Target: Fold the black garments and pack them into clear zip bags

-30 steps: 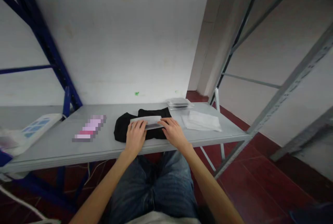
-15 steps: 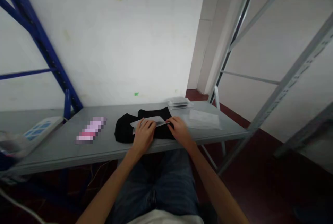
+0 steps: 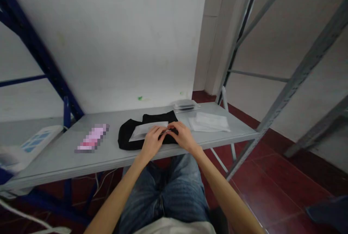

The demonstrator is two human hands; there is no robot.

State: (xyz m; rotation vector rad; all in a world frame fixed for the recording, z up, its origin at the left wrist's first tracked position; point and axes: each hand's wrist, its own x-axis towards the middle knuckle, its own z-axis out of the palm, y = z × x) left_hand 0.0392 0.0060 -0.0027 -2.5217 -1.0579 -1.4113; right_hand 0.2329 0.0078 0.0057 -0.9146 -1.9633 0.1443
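A flat, translucent white plastic bag (image 3: 141, 129) lies over a black cloth item (image 3: 125, 137) near the table's front edge. My left hand (image 3: 152, 141) is closed, its thumb and fingers pinching the bag near its right end. Right beside it my right hand (image 3: 182, 136) pinches the same end, and the fingertips of both hands nearly meet there. Both hands rest over the black cloth, whose right part they partly cover. What lies between my fingertips is too small to make out fully.
Several flat translucent bags (image 3: 212, 121) lie to the right on the grey table (image 3: 114, 156). Behind them sits a stack of clear packets (image 3: 186, 105). At left are a pixelated pink item (image 3: 94, 137) and a white power strip (image 3: 40, 138). Metal frames (image 3: 285, 98) rise at both sides.
My hands have drawn closer together, the right one moving left along the bag. The bag now lies flatter, stretching out left of my left hand. The view has shifted slightly.
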